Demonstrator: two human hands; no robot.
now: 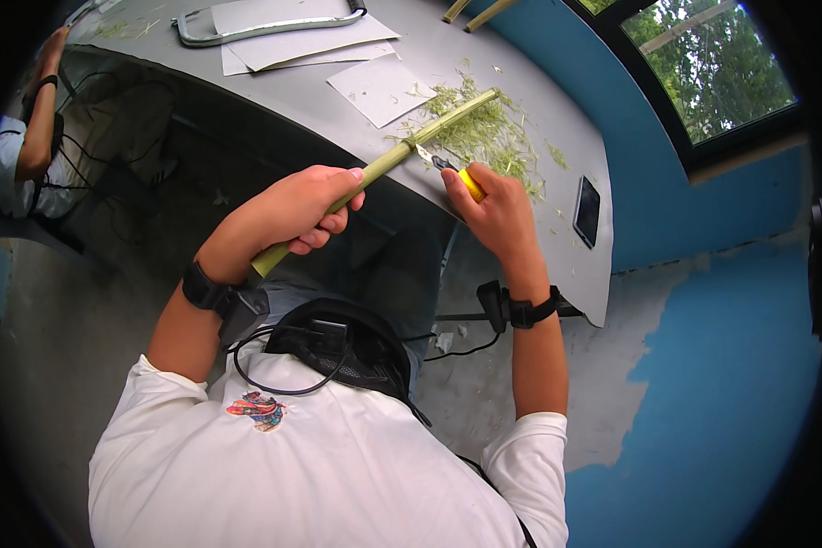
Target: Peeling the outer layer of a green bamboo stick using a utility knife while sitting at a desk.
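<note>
My left hand is wrapped round the lower part of a pale green bamboo stick, which slants up and away to the right over the table's front edge. The stick's near end sticks out below my fist, and its far end lies over green shavings. In my right hand is a knife with a yellow handle. Its short blade meets the stick at a joint about midway along, where a small curl of shaving stands up. My right thumb presses along the handle.
On the grey table lie sheets of white paper, a hacksaw and, at the right edge, a phone. Two sticks rest at the far edge. Another person's arm shows at the left. A blue wall stands to the right.
</note>
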